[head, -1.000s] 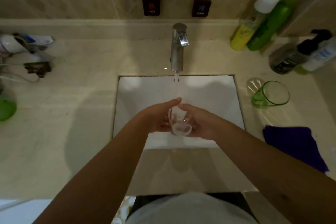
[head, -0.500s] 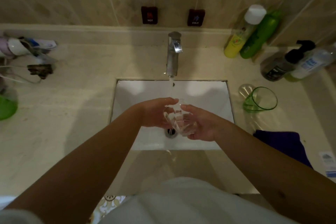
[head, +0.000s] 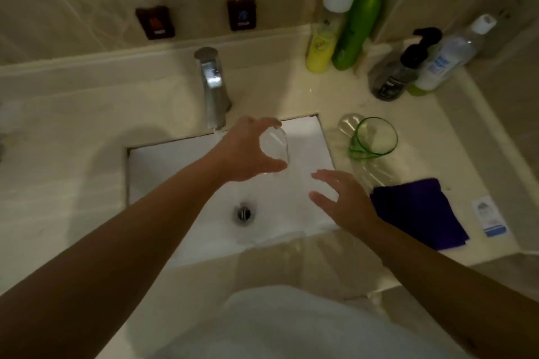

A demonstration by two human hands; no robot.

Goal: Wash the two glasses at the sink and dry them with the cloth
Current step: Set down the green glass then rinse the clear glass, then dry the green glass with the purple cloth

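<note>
My left hand grips a small clear glass, tilted on its side above the white sink, just right of the faucet's spout. My right hand hovers over the sink's right side with fingers spread and nothing in it. A green glass lies on its side on the counter to the right of the sink. In front of it, a folded dark purple cloth lies flat on the counter.
The metal faucet stands behind the sink; the drain is in the basin's middle. Bottles and a pump dispenser crowd the back right corner. A small white packet lies right of the cloth.
Both hands held the clear glass under the water stream; now my right hand has let go and drawn back, while my left hand has carried the glass up and to the right.
</note>
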